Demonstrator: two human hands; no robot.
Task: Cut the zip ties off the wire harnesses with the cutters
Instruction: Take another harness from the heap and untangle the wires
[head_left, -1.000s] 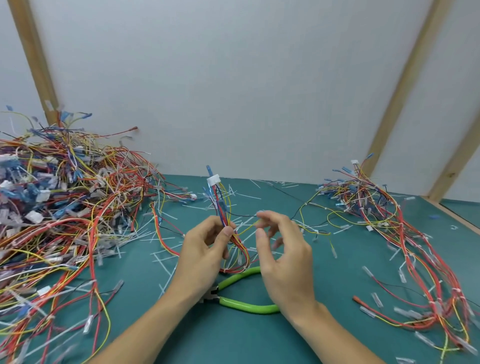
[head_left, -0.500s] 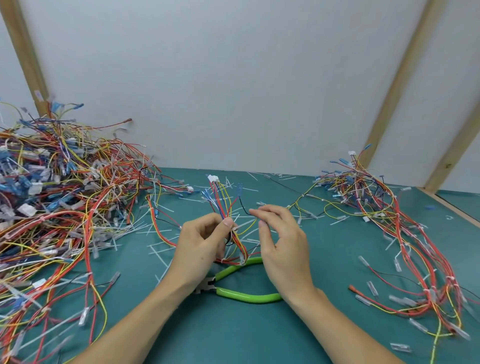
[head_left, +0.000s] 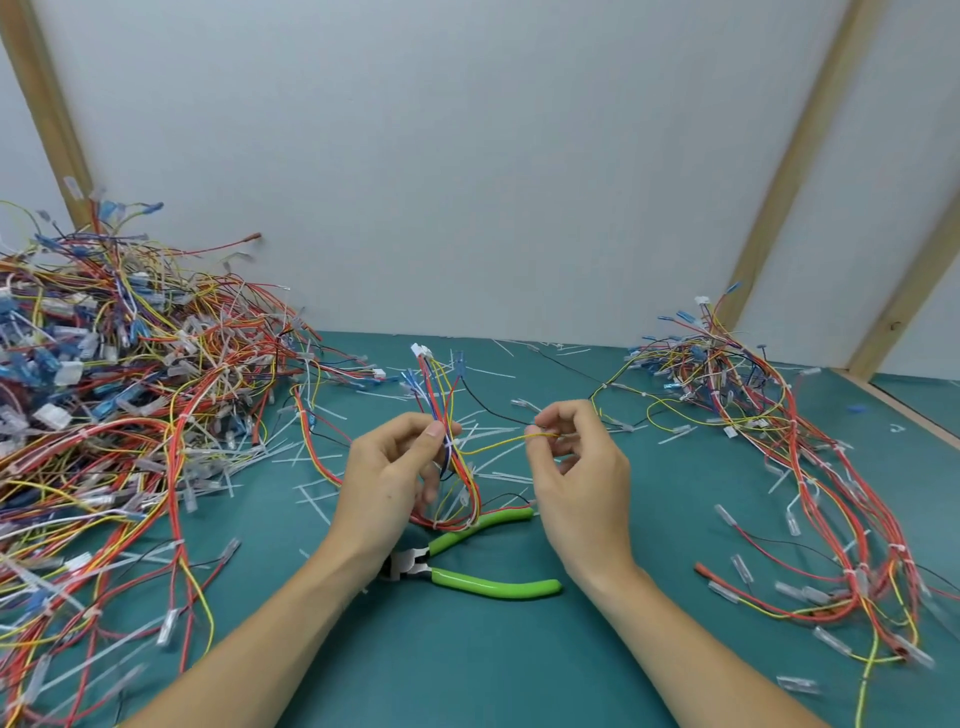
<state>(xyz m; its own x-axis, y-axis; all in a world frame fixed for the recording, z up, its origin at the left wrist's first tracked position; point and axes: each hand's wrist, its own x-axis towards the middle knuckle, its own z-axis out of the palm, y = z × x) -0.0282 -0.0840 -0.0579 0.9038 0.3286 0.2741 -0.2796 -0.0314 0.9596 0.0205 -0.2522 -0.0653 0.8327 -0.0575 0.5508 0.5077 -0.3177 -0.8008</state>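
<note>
- The table (head_left: 467, 665) carries everything; the wall (head_left: 467, 156) stands behind it.
- A big pile of harnesses (head_left: 119, 395) lies at the left, a smaller pile (head_left: 779, 441) at the right.
- Between the piles, the left hand (head_left: 387, 483) holds one harness (head_left: 447, 431) upright above the table.
- The right hand (head_left: 576, 478) is just right of it and pinches a wire (head_left: 493, 442) of this harness.
- The cutters (head_left: 467, 561) lie on the table under and before the hands.
- Cut tie pieces (head_left: 317, 499) lie scattered on the table around the hands.
</note>
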